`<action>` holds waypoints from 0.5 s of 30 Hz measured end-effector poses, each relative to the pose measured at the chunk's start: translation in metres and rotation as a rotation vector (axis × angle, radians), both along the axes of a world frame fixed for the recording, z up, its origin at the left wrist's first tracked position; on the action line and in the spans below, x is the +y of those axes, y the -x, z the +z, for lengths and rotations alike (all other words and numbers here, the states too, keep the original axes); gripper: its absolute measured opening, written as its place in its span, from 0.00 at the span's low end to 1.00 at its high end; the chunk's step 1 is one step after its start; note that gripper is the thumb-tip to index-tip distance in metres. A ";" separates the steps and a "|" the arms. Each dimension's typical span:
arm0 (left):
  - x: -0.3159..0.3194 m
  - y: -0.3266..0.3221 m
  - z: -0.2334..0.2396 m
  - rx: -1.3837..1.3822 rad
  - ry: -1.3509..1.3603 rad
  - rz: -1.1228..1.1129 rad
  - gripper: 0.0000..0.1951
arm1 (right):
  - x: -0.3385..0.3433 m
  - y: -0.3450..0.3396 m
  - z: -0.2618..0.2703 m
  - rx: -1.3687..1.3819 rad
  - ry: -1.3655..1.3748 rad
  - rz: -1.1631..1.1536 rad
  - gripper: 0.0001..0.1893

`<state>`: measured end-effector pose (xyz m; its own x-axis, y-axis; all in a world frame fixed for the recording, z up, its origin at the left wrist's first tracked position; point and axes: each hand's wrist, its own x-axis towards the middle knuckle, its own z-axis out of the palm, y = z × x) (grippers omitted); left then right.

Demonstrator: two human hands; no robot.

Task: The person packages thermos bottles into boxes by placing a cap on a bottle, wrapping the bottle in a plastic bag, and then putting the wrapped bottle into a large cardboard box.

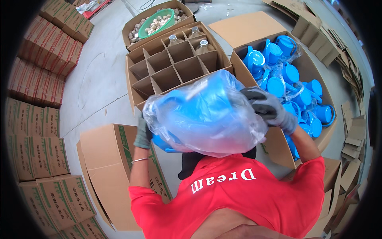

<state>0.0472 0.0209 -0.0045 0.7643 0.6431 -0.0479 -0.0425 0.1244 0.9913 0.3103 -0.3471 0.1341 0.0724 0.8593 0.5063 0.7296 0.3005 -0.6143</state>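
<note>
A clear plastic bag (209,131) with blue plastic ware inside hangs in front of my chest, blurred by motion. My left hand (143,133), in a grey glove, grips its left side, the fingers partly hidden behind the film. On the bag's upper right side, my right hand (267,107) holds on, also gloved. Just beyond the bag stands a divided carton (179,67). Three clear bottles with silvery caps, one of them a front bottle (203,47), stand in its far cells. To the right, an open carton (242,67) holds several blue plastic containers (275,86) with handles.
Behind the divided carton, a green plastic basin (170,21) of small pale caps sits in another carton (130,30). A cardboard box (101,152) stands at my left. Stacked cartons (49,155) line the far left; flattened cardboard (355,134) lies along the right.
</note>
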 end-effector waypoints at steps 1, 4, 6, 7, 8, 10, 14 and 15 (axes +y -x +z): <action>-0.001 -0.007 -0.014 -0.022 0.043 -0.047 0.16 | 0.004 0.002 -0.008 -0.112 -0.015 0.034 0.20; -0.014 -0.019 -0.016 -0.006 -0.060 -0.108 0.15 | 0.007 0.002 -0.004 -0.323 0.203 -0.240 0.23; -0.022 -0.022 -0.007 0.052 -0.142 -0.080 0.14 | 0.006 -0.009 -0.003 -0.103 0.389 -0.235 0.25; -0.022 -0.024 -0.008 0.057 -0.117 -0.076 0.14 | 0.004 -0.014 -0.004 0.005 0.480 -0.229 0.26; -0.021 -0.027 -0.009 0.062 -0.092 -0.071 0.13 | 0.003 -0.017 -0.010 0.052 0.455 -0.240 0.27; -0.020 -0.025 -0.011 0.063 -0.069 -0.045 0.13 | -0.002 0.000 -0.002 0.121 0.432 -0.324 0.29; -0.040 -0.029 0.006 0.134 -0.252 0.004 0.13 | -0.015 -0.008 -0.037 0.147 0.393 -0.407 0.37; -0.049 -0.030 0.017 0.178 -0.348 0.026 0.13 | -0.018 -0.012 -0.044 0.213 0.485 -0.449 0.39</action>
